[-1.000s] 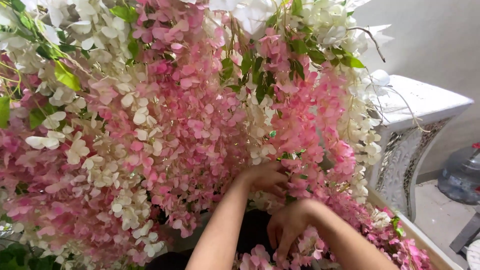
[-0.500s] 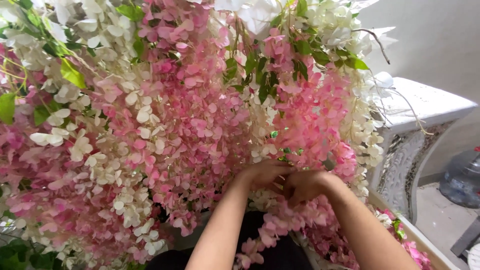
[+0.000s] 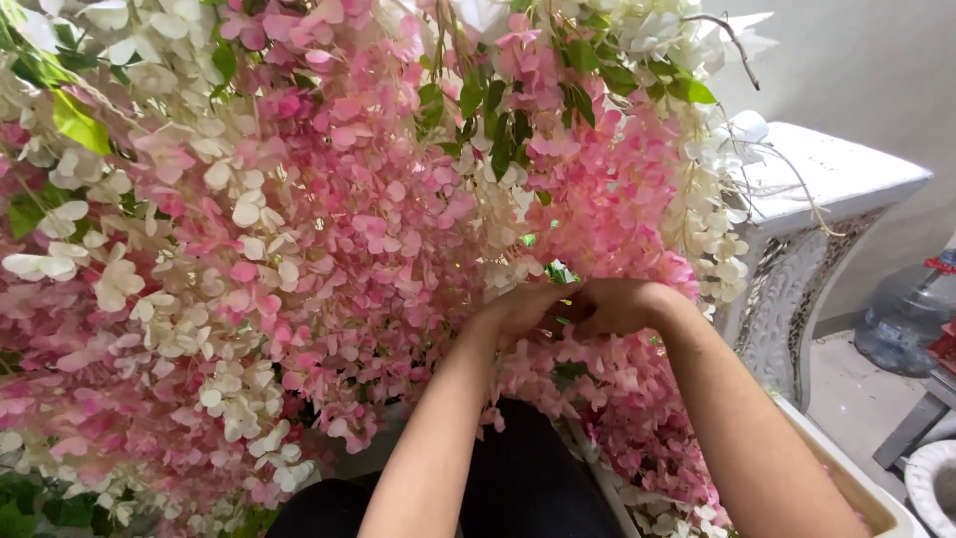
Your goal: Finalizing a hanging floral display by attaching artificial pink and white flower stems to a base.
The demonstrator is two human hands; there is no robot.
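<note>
Your left hand (image 3: pixel 518 311) and right hand (image 3: pixel 619 304) are meeting, touching, inside the hanging pink and white flower garlands (image 3: pixel 378 249); petals are hiding your fingertips, so I cannot tell either grip.

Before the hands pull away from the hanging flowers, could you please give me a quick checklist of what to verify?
1. Left hand on the pink flower strands: ok.
2. Right hand at the same spot, touching the left: ok.
3. What the fingers pinch: cannot tell, petals hide it.
4. Strands hanging free of the white pedestal: ok.
5. Fallen blossoms in the white tray below: cannot tell whether loose.
</note>
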